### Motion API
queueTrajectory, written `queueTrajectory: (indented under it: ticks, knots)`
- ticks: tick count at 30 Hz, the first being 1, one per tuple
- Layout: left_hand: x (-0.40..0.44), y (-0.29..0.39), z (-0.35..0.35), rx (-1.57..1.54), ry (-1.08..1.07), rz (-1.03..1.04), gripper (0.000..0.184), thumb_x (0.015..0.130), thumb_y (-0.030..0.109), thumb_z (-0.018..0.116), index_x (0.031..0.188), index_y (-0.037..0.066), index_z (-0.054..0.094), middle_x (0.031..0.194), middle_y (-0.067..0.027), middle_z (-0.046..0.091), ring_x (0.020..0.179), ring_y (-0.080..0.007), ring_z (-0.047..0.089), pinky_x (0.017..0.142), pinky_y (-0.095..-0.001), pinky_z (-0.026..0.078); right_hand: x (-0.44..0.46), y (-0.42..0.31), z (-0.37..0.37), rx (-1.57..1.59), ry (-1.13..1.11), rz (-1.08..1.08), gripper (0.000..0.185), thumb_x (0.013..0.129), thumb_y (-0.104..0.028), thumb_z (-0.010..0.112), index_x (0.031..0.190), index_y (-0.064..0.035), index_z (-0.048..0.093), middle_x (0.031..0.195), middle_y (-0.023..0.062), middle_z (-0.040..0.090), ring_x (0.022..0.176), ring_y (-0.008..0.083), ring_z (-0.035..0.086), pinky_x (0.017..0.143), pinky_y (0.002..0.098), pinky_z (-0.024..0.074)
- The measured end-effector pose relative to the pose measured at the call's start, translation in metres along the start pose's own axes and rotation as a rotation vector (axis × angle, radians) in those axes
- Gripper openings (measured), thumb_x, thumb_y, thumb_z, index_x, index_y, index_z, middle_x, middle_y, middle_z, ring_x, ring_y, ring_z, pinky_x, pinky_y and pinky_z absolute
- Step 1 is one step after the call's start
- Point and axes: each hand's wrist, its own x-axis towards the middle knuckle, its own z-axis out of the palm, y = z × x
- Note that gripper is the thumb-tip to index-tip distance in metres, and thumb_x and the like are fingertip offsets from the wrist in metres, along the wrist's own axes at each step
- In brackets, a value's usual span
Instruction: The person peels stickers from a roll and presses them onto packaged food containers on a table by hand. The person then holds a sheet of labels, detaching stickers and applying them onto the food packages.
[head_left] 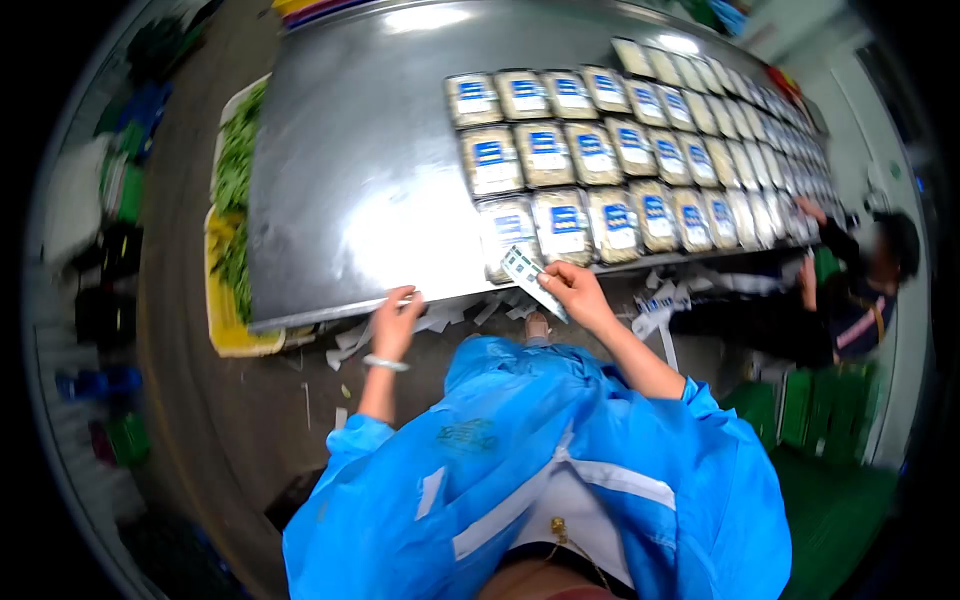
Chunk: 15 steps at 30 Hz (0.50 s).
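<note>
My right hand (572, 290) pinches a strip of labels (533, 280) just over the near edge of the metal table (340, 180). Beside the strip lies the nearest wrapped tray (508, 228), which has a blue and white label. Rows of similar labelled packs (592, 150) stretch away to the right. My left hand (398, 312) is at the table's front edge, its fingers apart and nothing in them. A pale band circles that wrist.
Left of the table stand crates of leafy greens (237, 170), one of them yellow (245, 338). A co-worker (868, 285) reaches toward the packs at the right. Paper strips (660, 305) litter the floor under the table. Green crates (825, 410) stand at the lower right.
</note>
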Motion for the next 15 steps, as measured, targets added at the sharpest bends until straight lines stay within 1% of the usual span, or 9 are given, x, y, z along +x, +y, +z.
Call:
queueTrajectory:
  ticks: [1,2,4,7,9,10,11,12,15]
  knots:
    - [-0.003,-0.006,0.023,-0.246,-0.116,-0.04,0.035,0.091,0.026,0.066,0.111,-0.002,0.066,0.107,-0.0116,0.069,0.1,-0.0193,0.064,0.088,-0.0315,0.048,0.007,-0.001,0.019,-0.017,-0.038,-0.016,0.023,0.092,-0.022,0.065,0.092,0.0011,0.066,0.068,0.0012,0.059,0.065,0.0063,0.049,0.058,0.0261,0.041]
    - [-0.017,0.04,0.031,-0.606,-0.285,-0.11,0.032,0.093,0.023,0.064,0.112,-0.002,0.065,0.105,-0.0083,0.069,0.095,-0.0146,0.063,0.084,-0.0286,0.049,0.014,-0.002,0.038,-0.035,-0.084,-0.037,0.023,0.092,-0.022,0.065,0.092,0.0012,0.065,0.068,0.0008,0.059,0.065,0.0061,0.049,0.058,0.0264,0.0411]
    - [-0.024,0.046,0.059,-0.816,-0.308,-0.155,0.029,0.094,0.02,0.063,0.112,-0.003,0.065,0.1,-0.0046,0.068,0.088,-0.0104,0.061,0.079,-0.0255,0.049,0.019,-0.014,0.066,-0.08,-0.214,-0.02,0.023,0.09,-0.021,0.067,0.093,0.0012,0.065,0.067,0.0032,0.06,0.061,0.0088,0.05,0.056,0.0282,0.0414]
    - [-0.008,0.042,0.061,-0.924,-0.011,-0.191,0.023,0.093,0.014,0.062,0.109,-0.002,0.065,0.097,-0.0023,0.067,0.085,-0.0083,0.06,0.078,-0.0243,0.047,0.014,-0.022,0.076,-0.24,-0.298,-0.089,0.026,0.088,-0.023,0.07,0.097,0.0002,0.064,0.065,0.0086,0.059,0.058,0.0134,0.053,0.055,0.0296,0.043]
    - [0.01,0.042,0.04,-0.89,0.066,-0.22,0.015,0.093,0.019,0.063,0.09,0.004,0.064,0.084,-0.0006,0.064,0.076,-0.007,0.056,0.07,-0.0235,0.045,0.006,-0.023,0.068,-0.305,-0.331,-0.057,0.03,0.087,-0.026,0.07,0.103,-0.0013,0.063,0.069,0.0106,0.062,0.062,0.0191,0.06,0.058,0.0338,0.0463]
    - [0.023,0.024,0.03,-0.718,0.072,-0.169,0.018,0.092,0.022,0.064,0.082,0.007,0.06,0.075,0.0014,0.058,0.069,-0.0074,0.051,0.064,-0.0243,0.041,0.001,-0.016,0.062,-0.366,-0.319,-0.064,0.031,0.086,-0.027,0.069,0.104,-0.0018,0.063,0.071,0.0112,0.064,0.064,0.0225,0.062,0.059,0.0356,0.0473]
    - [0.034,0.022,0.022,-0.748,0.093,-0.185,0.021,0.092,0.023,0.065,0.079,0.009,0.057,0.072,0.0026,0.053,0.066,-0.008,0.046,0.06,-0.025,0.038,-0.003,0.002,0.055,-0.415,-0.313,-0.127,0.031,0.086,-0.028,0.069,0.103,-0.0027,0.063,0.076,0.0121,0.066,0.069,0.0295,0.064,0.063,0.0393,0.0482]
    - [0.059,-0.015,0.016,-0.67,0.084,-0.193,0.016,0.092,0.022,0.064,0.087,0.007,0.061,0.077,0.0012,0.058,0.07,-0.0089,0.052,0.064,-0.0261,0.043,-0.01,0.013,0.047,-0.445,-0.343,-0.12,0.031,0.085,-0.028,0.068,0.102,-0.0033,0.062,0.08,0.0144,0.066,0.077,0.0337,0.064,0.067,0.043,0.0491]
    - [0.101,-0.002,0.003,-0.676,0.0,-0.168,0.019,0.094,0.022,0.061,0.102,0.005,0.062,0.089,-0.0026,0.065,0.081,-0.0122,0.062,0.072,-0.0276,0.051,-0.041,0.038,0.028,-0.783,-0.402,-0.154,0.03,0.083,-0.031,0.068,0.097,-0.0051,0.063,0.091,0.0187,0.066,0.086,0.0381,0.063,0.073,0.0477,0.0505]
